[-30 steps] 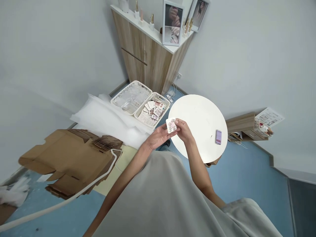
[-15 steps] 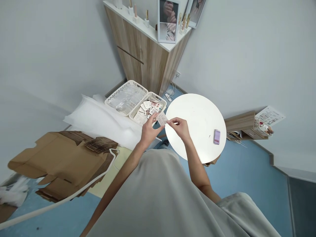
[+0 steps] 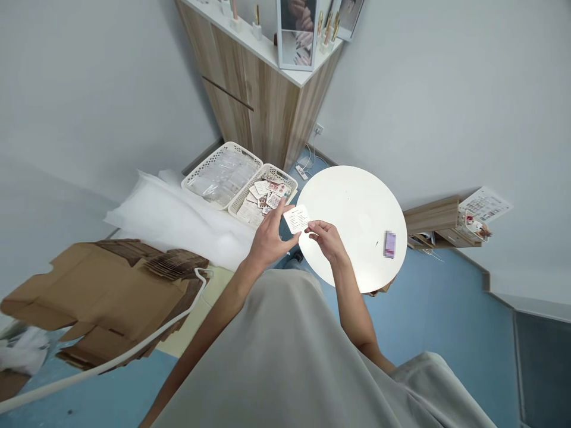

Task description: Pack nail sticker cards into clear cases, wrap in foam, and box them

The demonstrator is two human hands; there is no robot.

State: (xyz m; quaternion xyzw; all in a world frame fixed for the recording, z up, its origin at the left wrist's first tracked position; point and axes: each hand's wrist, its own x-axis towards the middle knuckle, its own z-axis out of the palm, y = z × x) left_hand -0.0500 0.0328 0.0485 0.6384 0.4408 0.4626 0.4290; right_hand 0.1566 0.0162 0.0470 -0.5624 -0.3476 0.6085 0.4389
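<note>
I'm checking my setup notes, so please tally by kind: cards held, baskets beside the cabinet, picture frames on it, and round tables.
Held card: 1
Baskets: 2
Picture frames: 2
Round table: 1
Total: 6

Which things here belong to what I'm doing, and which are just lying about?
Probably in use:
small white square card held in your right hand
loose printed cards in the white perforated plastic basket

Apparently lying about:
flattened brown cardboard
crumpled white sheeting
small purple rectangular item on the round white table
</note>
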